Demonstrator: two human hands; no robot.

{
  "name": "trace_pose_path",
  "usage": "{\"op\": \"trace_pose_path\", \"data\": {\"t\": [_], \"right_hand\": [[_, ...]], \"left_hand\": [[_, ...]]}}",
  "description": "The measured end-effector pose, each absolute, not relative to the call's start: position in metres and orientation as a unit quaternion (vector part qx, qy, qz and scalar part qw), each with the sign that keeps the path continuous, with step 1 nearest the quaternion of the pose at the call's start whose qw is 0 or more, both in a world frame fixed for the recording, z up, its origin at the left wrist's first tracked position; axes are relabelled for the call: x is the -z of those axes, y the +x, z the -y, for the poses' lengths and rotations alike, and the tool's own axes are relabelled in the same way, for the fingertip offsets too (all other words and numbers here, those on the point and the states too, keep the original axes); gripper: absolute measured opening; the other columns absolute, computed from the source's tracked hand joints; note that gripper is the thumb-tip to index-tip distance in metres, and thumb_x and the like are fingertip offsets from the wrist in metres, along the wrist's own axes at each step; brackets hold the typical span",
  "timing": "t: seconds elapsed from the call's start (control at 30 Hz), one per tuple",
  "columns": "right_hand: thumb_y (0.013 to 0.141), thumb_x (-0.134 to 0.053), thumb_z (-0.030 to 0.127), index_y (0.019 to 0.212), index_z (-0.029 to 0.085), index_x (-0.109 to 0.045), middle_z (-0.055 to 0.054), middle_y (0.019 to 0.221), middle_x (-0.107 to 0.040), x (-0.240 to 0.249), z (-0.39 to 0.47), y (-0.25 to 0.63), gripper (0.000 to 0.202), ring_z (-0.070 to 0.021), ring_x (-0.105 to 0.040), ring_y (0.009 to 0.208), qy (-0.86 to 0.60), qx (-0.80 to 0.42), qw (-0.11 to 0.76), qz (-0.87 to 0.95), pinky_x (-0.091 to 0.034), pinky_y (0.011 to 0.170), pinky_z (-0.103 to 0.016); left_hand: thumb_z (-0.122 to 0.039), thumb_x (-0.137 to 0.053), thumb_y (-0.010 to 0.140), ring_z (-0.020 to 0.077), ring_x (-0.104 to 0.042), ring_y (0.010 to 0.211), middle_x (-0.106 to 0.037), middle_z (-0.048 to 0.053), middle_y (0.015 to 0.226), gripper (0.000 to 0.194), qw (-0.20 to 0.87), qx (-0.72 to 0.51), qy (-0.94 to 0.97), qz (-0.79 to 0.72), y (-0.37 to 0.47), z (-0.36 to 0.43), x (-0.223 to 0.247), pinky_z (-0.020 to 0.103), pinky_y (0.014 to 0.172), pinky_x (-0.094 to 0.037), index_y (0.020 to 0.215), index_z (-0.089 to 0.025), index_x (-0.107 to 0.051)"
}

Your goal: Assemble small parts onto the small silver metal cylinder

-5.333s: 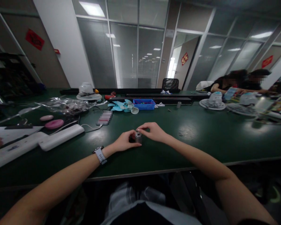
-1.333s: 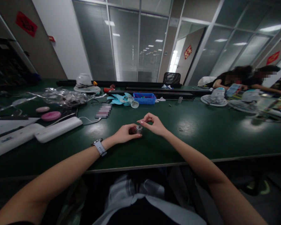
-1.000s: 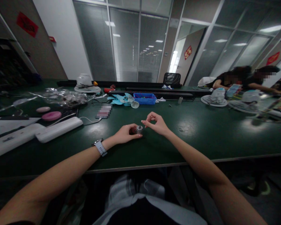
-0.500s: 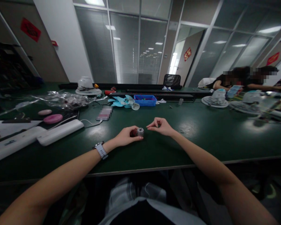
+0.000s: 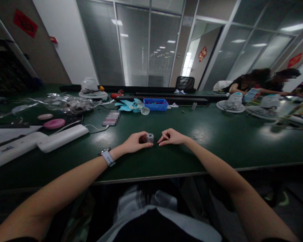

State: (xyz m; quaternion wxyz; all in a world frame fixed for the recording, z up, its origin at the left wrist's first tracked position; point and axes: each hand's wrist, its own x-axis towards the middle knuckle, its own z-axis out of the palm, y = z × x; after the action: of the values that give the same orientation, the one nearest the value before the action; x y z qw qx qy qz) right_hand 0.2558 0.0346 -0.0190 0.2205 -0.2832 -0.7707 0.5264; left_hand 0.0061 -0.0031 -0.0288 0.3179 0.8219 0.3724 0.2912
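Thumb and fingers of my left hand (image 5: pixel 137 142) are closed around a small silver cylindrical motor (image 5: pixel 150 138). It stands upright at the table's middle, and a dark spot shows on its top face. Just to the right, apart from the motor, is my right hand (image 5: pixel 172 137). Its thumb and index fingertips are drawn together in a pinch, low over the green table (image 5: pixel 151 164). Whatever may be between those fingertips is too small to make out.
Beyond my hands lie blue fan blades (image 5: pixel 130 106), a blue bin (image 5: pixel 155 105) and a small metal cylinder (image 5: pixel 194 106). At left are a phone (image 5: pixel 111 118), a white power strip (image 5: pixel 63 138) and crumpled plastic (image 5: pixel 68 104). Fan bodies (image 5: pixel 232 102) and co-workers are at right.
My right hand has turned, its fingertips pointing further down and now slightly lower beside the motor. My left hand keeps its hold. The whole view has shifted slightly.
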Motion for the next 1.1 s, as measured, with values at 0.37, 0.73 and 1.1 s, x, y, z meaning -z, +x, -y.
{"op": "trace_pose_path", "data": {"t": [0.37,0.73,1.1], "right_hand": [[0.065,-0.077,0.036,0.059,0.019,-0.041,-0.006,0.076,-0.072,0.002,-0.013,0.205,0.040,-0.0253,-0.069,0.094,-0.272,-0.434,0.454,0.729,-0.055,0.080,-0.038],[0.067,-0.074,0.041,0.061,0.017,-0.046,-0.007,0.081,-0.071,0.006,-0.010,0.203,0.037,-0.0225,-0.069,0.092,-0.273,-0.399,0.413,0.772,-0.053,0.081,-0.037],[0.066,-0.074,0.041,0.060,0.019,-0.039,-0.008,0.082,-0.071,0.007,-0.009,0.201,0.042,-0.0206,-0.069,0.081,-0.300,-0.400,0.424,0.755,-0.054,0.074,-0.037]], "left_hand": [[-0.050,-0.065,0.073,0.0136,-0.054,0.065,-0.059,0.001,0.076,0.046,0.321,-0.297,0.821,-0.367,0.006,0.004,0.027,0.025,0.059,-0.042,0.103,-0.016,-0.058],[-0.051,-0.065,0.073,0.0135,-0.054,0.065,-0.060,0.001,0.076,0.046,0.311,-0.297,0.823,-0.371,0.006,0.004,0.028,0.024,0.058,-0.042,0.099,-0.014,-0.058],[-0.051,-0.064,0.073,0.0140,-0.054,0.067,-0.059,0.001,0.077,0.043,0.324,-0.306,0.818,-0.365,0.006,0.005,0.027,0.025,0.059,-0.042,0.097,-0.016,-0.059]]}}
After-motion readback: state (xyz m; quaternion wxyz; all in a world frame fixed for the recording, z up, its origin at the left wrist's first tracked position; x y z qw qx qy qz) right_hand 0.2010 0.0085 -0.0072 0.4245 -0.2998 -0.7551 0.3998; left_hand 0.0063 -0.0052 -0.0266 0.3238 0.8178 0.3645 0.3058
